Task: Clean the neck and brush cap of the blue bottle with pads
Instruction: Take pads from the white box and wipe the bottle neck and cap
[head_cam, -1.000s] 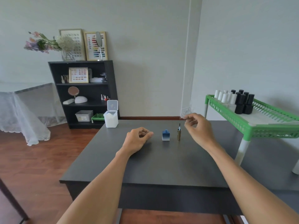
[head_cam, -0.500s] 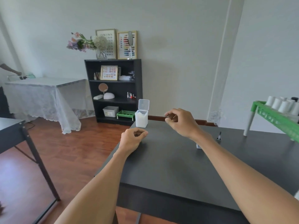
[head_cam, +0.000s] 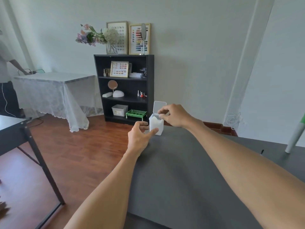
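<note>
A white pad box with its lid flipped up stands at the far left corner of the dark table. My left hand holds the box, with the thumb across its front and the fingers at its left side. From above, my right hand pinches the top pad in the box opening. At the right, the dark tip of the brush cap pokes up beyond my right forearm. That forearm hides the blue bottle.
A white leg of the green rack stands on the table at far right. Beyond the table are a black bookshelf, a lace-covered table and a black desk. A person stands at the far left.
The view swung left, away from the bottle and brush. Both hands moved to the pad box: the left took hold of its side and the right came down onto the pads.
</note>
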{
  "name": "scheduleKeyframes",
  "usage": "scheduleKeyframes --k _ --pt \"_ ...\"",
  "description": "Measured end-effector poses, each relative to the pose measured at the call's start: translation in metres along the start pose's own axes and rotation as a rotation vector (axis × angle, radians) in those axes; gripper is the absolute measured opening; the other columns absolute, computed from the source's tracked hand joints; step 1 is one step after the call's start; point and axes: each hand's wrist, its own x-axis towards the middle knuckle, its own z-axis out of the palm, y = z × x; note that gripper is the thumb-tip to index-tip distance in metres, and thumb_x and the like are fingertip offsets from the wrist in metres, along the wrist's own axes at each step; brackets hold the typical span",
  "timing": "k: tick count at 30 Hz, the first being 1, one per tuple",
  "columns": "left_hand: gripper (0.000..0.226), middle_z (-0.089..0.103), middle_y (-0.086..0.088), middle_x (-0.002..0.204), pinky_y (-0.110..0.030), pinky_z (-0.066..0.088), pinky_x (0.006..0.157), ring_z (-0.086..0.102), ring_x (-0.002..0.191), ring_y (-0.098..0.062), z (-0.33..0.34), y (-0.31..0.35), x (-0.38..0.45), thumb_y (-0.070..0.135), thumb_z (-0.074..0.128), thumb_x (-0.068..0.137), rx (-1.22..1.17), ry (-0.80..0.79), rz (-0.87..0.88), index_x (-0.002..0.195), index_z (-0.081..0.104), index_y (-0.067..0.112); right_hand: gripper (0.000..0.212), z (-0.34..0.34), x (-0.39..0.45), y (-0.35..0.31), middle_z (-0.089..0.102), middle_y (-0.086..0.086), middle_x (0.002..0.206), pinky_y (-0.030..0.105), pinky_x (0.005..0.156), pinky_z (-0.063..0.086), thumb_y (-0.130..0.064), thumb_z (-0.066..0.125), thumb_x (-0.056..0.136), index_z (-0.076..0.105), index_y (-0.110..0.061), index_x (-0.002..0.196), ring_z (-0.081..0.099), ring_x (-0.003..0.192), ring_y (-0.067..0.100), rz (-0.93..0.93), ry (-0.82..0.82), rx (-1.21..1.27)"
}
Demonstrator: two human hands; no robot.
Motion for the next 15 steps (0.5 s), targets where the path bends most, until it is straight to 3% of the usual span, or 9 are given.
scheduleKeyframes --k 3,6,8,12,15 --pt "0.067 0.071 0.016 0.104 -0.02 0.051 0.071 0.068 0.096 -0.009 0.003 -0.001 0.007 0.058 0.093 0.068 -0.008 -0.003 -0.007 0.121 0.063 0.028 0.014 0.001 0.018 0.001 0.076 0.003 0.097 0.031 0.083 0.054 -0.017 0.073 0.097 0.081 -0.016 0.108 0.064 0.071 0.01 0.022 -0.02 -0.021" --pt "0.067 0.067 0.02 0.101 -0.016 0.046 0.067 0.063 0.094 0.001 0.008 -0.001 0.011 0.061 0.093 0.066 0.022 -0.016 0.002 0.117 0.062 0.032 0.004 0.003 0.033 0.003 0.075 -0.004 0.078 0.025 0.07 0.051 -0.016 0.079 0.092 0.082 -0.018 0.094 0.063 0.05 0.001 0.033 -0.08 -0.017" --pt "0.065 0.066 0.02 0.1 -0.021 0.051 0.076 0.062 0.095 0.001 0.012 -0.003 0.014 0.061 0.093 0.066 0.032 -0.008 0.003 0.115 0.062 0.032 0.008 0.004 0.041 0.003 0.08 0.0 0.086 0.026 0.068 0.053 -0.024 0.081 0.093 0.083 -0.018 0.098 0.064 0.047 0.002 0.032 -0.155 -0.05" --pt "0.064 0.066 0.02 0.099 -0.031 0.055 0.087 0.063 0.099 -0.004 0.017 -0.006 0.017 0.062 0.092 0.066 0.059 0.012 0.006 0.112 0.059 0.033 0.011 0.005 0.051 0.004 0.082 0.01 0.103 0.036 0.085 0.061 -0.028 0.08 0.095 0.083 -0.024 0.105 0.066 0.056 0.013 0.046 -0.237 -0.077" --pt "0.06 0.065 0.021 0.097 -0.031 0.055 0.086 0.064 0.1 -0.008 0.019 -0.005 0.018 0.062 0.091 0.067 0.087 0.033 0.023 0.11 0.058 0.035 0.011 0.005 0.054 0.006 0.08 0.01 0.11 0.031 0.076 0.057 -0.02 0.078 0.097 0.084 -0.025 0.105 0.061 0.055 0.014 0.03 -0.257 -0.077"
